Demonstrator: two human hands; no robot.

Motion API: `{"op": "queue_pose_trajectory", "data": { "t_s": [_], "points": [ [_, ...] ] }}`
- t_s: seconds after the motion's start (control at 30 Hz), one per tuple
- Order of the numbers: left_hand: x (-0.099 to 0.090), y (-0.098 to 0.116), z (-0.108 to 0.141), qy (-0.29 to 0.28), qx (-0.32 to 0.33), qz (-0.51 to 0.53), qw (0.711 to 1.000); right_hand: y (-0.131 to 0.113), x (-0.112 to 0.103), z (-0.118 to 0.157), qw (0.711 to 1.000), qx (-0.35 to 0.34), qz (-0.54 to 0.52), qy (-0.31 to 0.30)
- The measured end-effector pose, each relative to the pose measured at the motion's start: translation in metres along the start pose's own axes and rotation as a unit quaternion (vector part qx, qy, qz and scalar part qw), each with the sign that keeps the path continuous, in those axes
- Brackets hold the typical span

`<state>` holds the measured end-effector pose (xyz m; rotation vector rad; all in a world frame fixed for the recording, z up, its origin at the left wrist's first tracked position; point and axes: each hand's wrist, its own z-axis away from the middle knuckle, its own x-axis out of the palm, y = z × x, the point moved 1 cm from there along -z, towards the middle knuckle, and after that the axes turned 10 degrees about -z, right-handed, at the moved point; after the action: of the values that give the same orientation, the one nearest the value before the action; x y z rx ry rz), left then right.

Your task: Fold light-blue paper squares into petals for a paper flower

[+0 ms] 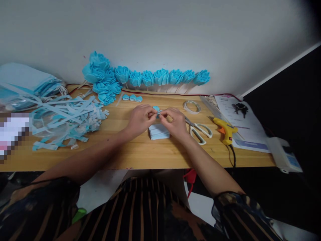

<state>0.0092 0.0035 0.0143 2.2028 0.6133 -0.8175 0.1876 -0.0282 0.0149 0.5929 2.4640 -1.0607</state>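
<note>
Between my fingertips is a small blue folded petal point(155, 108), pinched from both sides just above the desk. My left hand point(141, 117) grips its left edge with thumb and forefinger. From the right, my right hand point(175, 121) pinches the same piece. Just below the hands lies a stack of pale blue fabric pieces point(159, 131). A short row of finished-looking blue petals point(132, 98) rests behind my left hand. Scissors with white handles point(200, 130) lie open-bladed or closed, I cannot tell, beside my right hand.
Blue flowers on sticks point(160, 77) lean along the wall. Fabric strips point(67, 117) heap at left, near bagged blue material point(25, 83). At right are a tape roll point(192, 107), a yellow glue gun point(227, 130) with a cord, paper point(247, 124) and keys point(240, 108).
</note>
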Motion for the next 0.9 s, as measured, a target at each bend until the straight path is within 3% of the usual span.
{"op": "queue_pose_trajectory", "data": {
  "t_s": [0.17,0.3,0.43,0.5,0.67,0.9],
  "points": [
    [0.001,0.0,0.001,-0.003,-0.013,0.026,1.0,-0.001,0.001,0.0,0.998,0.033,-0.043,0.008],
    [-0.003,0.001,-0.001,-0.031,-0.074,0.111,0.991,-0.001,0.001,0.0,0.987,0.103,-0.117,0.028],
    [-0.005,-0.004,-0.007,-0.034,-0.185,0.234,0.954,0.0,-0.002,-0.001,0.966,0.171,-0.186,0.053],
    [-0.005,-0.005,-0.009,-0.052,-0.21,0.288,0.933,0.001,-0.002,-0.001,0.957,0.187,-0.216,0.057],
    [-0.003,-0.004,-0.007,-0.107,-0.196,0.369,0.902,0.002,0.0,0.001,0.947,0.207,-0.244,0.039],
    [-0.004,-0.006,-0.005,-0.086,-0.186,0.331,0.921,-0.004,-0.003,0.0,0.938,0.224,-0.264,-0.028]
  ]
}}
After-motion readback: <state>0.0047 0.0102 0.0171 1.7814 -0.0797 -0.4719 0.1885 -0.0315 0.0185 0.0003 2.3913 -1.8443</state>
